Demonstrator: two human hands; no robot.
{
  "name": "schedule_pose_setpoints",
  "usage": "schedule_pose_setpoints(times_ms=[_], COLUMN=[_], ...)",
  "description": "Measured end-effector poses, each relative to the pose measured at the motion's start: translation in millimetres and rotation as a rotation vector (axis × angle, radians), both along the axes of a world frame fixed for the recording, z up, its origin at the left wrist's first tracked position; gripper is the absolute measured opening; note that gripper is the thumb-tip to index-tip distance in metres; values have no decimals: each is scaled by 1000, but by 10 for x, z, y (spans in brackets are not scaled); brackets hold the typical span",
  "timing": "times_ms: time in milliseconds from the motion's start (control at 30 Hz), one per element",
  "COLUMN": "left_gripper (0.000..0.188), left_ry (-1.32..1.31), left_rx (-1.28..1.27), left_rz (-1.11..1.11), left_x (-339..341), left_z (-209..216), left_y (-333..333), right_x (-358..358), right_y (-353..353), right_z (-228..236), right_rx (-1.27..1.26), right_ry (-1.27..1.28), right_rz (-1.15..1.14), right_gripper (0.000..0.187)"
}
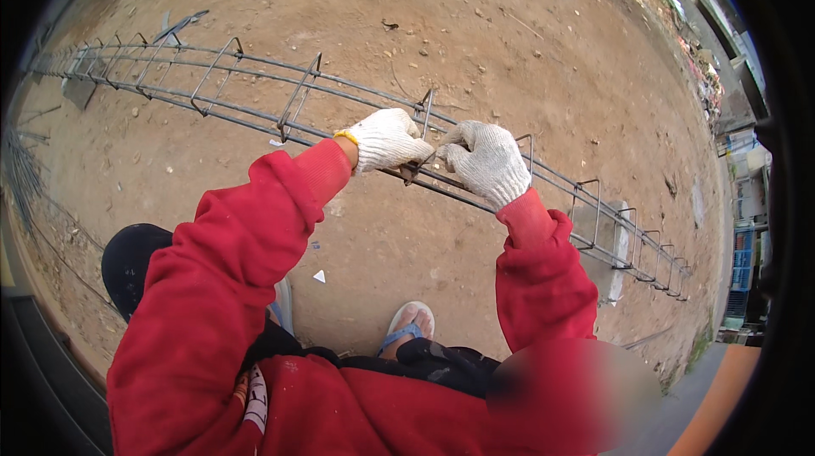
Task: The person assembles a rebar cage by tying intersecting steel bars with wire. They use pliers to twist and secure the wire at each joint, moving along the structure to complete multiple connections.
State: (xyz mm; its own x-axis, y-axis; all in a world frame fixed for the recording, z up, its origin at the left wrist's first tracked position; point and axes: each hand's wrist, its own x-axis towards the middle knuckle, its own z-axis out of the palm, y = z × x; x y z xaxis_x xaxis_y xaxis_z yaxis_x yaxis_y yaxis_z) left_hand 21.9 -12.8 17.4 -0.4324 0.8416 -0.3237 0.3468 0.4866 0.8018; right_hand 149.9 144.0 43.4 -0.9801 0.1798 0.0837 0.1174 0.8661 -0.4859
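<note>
A long steel rebar cage (317,75) runs across in front of me from the far left to the near right, its rods joined by square stirrups. Both my hands wear white knitted gloves and meet at its middle, next to one stirrup (427,108). My left hand (388,141) is closed on the cage at the near rods, its fingertips pointing right. Close beside it, my right hand (487,160) has its fingers curled in and pinched toward the same stirrup. Whatever the right fingers hold is hidden or too thin to make out.
A pale block (619,254) stands under the cage's right part, and a grey block (81,91) is under its left part. Loose thin rods (21,171) lie at the far left. My sandalled foot (407,326) is on the brown dirt ground (509,40), near a white scrap (319,276).
</note>
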Motion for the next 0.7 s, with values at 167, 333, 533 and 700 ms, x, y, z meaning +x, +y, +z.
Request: schedule_pose_setpoints(times_ms=[167,333,533,700], left_gripper=[43,41,43,37], left_ry=[-96,-37,-69,-143], left_rx=[-5,61,-78,-56], left_rz=[91,-3,28,-8], left_x=[-41,-14,27,77], left_z=[-103,-102,100,231], left_y=[34,10,-77,-128], right_x=[8,-5,-38,-100], right_y=[-5,103,166,255], right_z=[-183,-279,-239,-309], right_rx=[19,-117,-481,-718], right_ry=[217,-193,-552,-711], right_rz=[-5,-64,-13,40], right_gripper=[16,21,26,23])
